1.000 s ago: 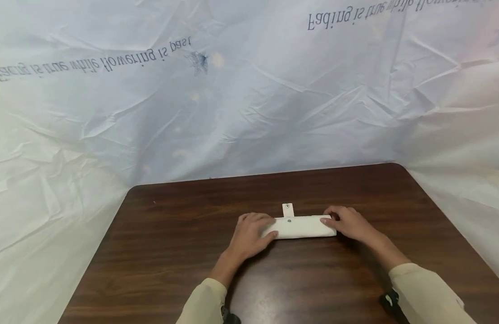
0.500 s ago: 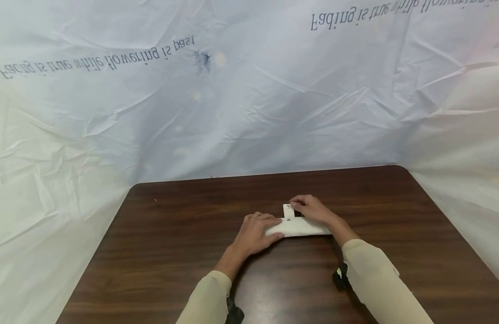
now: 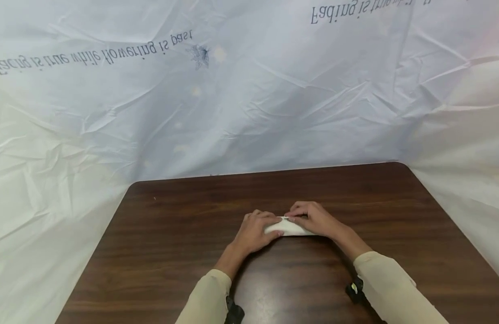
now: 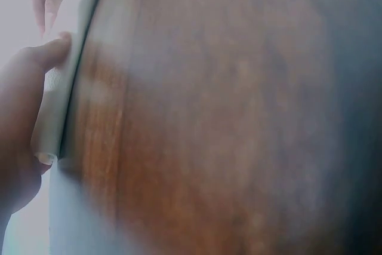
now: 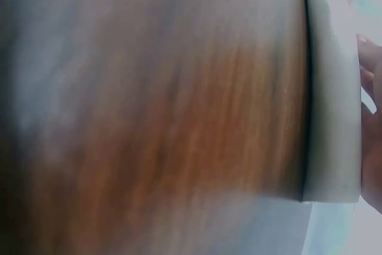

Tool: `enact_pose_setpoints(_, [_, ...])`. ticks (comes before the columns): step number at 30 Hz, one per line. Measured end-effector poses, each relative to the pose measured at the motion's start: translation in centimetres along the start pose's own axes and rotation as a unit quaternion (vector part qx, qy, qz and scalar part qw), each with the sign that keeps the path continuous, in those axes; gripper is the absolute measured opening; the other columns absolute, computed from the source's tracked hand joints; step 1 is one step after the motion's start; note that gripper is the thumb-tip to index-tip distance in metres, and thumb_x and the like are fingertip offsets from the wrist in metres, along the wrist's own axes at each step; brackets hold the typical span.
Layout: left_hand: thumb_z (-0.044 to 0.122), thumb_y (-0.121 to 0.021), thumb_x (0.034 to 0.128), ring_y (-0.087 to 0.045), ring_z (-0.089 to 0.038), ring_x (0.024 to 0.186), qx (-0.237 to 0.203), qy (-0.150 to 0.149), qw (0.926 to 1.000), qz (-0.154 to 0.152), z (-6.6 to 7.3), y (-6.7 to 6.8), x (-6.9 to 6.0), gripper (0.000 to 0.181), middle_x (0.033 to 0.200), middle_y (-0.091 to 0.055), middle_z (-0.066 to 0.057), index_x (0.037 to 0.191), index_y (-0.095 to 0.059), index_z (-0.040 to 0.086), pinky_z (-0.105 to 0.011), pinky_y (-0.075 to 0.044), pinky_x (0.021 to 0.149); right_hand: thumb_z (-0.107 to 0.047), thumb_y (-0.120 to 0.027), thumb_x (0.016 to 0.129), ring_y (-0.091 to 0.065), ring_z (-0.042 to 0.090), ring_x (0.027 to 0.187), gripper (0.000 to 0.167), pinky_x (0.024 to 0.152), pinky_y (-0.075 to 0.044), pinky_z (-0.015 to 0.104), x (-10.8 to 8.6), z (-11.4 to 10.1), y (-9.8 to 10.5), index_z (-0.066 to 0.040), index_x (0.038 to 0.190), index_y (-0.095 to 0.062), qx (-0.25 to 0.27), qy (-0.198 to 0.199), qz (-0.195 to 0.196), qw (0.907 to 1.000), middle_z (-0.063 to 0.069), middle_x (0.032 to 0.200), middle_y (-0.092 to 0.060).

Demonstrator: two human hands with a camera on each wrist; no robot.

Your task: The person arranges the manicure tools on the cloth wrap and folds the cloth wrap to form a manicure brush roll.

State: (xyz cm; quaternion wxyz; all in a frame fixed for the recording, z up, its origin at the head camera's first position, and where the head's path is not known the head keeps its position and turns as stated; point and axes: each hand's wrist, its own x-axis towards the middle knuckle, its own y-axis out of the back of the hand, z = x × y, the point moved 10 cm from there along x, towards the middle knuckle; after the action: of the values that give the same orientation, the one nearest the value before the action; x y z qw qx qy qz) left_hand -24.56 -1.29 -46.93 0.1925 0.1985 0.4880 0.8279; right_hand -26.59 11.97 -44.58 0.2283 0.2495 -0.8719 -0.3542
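Note:
A slim white pouch [image 3: 294,230] lies lengthwise on the brown wooden table. My left hand [image 3: 252,231] grips its left end, fingers over the far side and thumb at the near edge. In the left wrist view that thumb presses on the pouch [image 4: 58,91]. My right hand [image 3: 314,219] is over the middle of the far edge, with thumb and fingers pinching the pouch's snap strap, which they mostly cover. The right end of the pouch [image 5: 335,106] shows free of fingers in the right wrist view. Both metal snap halves are hidden now.
The brown wooden table [image 3: 172,252] has rounded far corners. Behind it and at both sides hangs a wrinkled white sheet [image 3: 249,99] with printed lettering. Dark wrist devices [image 3: 234,311] sit under both cream sleeves [image 3: 206,297].
My right hand has left the pouch's right end, reached the upright strap at the far edge and brought it down toward the pouch. The left hand has kept its grip.

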Motion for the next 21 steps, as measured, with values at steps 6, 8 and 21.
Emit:
enact_pose_setpoints(6, [0.045, -0.068, 0.0957, -0.061, -0.02, 0.115, -0.032, 0.004, 0.9994, 0.011, -0.2, -0.2, 0.0, 0.041, 0.13, -0.071, 0.003, 0.132, -0.07, 0.024, -0.051, -0.043, 0.103, -0.016, -0.067, 0.098, -0.066, 0.014, 0.095, 0.024, 0.074, -0.05, 0.022, -0.5, 0.3, -0.6, -0.009, 0.12, -0.076, -0.031, -0.009, -0.01, 0.9994, 0.004, 0.114, -0.07])
enact_pose_setpoints(8, [0.044, -0.069, 0.0951, -0.061, -0.02, 0.116, -0.039, 0.007, 0.9991, 0.015, -0.2, -0.4, 0.0, 0.041, 0.129, -0.071, 0.003, 0.131, -0.07, 0.024, -0.051, -0.043, 0.103, -0.016, -0.067, 0.098, -0.064, 0.012, 0.094, 0.024, 0.075, -0.049, 0.023, -0.8, 0.3, -0.6, -0.01, 0.119, -0.076, -0.033, -0.008, -0.003, 0.9994, 0.002, 0.114, -0.068])
enact_pose_setpoints(21, [0.038, -0.074, 0.0919, -0.063, -0.021, 0.114, -0.038, -0.002, 0.9979, 0.052, 0.4, -0.3, 0.0, 0.04, 0.123, -0.073, 0.001, 0.128, -0.072, 0.021, -0.051, -0.045, 0.103, -0.02, -0.068, 0.097, -0.061, 0.012, 0.1, 0.02, 0.083, -0.051, 0.032, -1.1, 1.0, -0.8, -0.019, 0.114, -0.079, -0.04, -0.03, 0.013, 0.9987, -0.005, 0.114, -0.064])
